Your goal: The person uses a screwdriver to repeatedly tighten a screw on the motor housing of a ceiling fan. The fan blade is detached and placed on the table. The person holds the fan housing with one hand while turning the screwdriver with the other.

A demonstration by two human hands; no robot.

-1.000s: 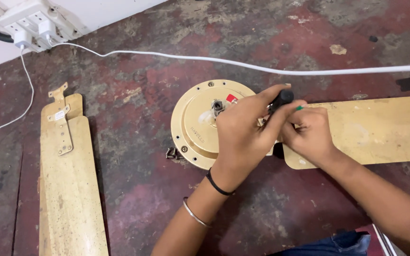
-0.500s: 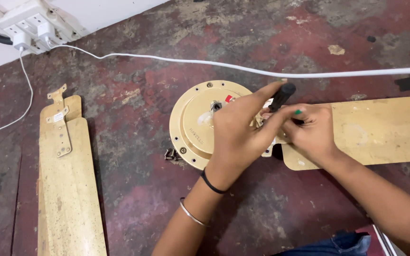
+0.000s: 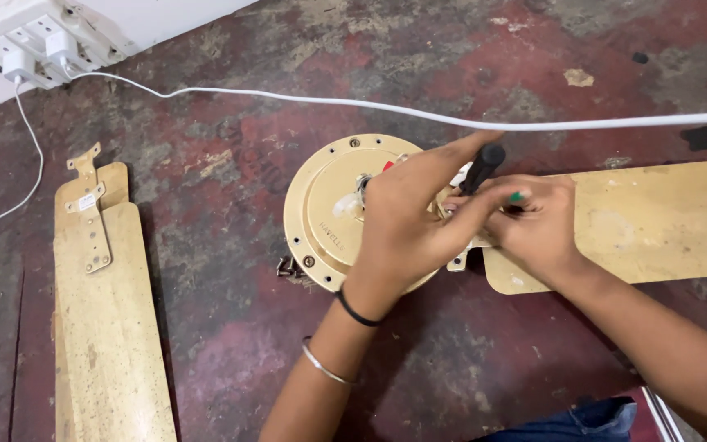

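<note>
At frame centre, both hands grip the black-handled screwdriver (image 3: 484, 166) over the fan motor (image 3: 329, 209); it could slip off the hidden screw.

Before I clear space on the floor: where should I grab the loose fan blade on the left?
Probably mid-length, gripping the loose fan blade across its two long edges from above. It lies flat with both edges open. The end with the metal bracket looks awkward to hold.
</note>
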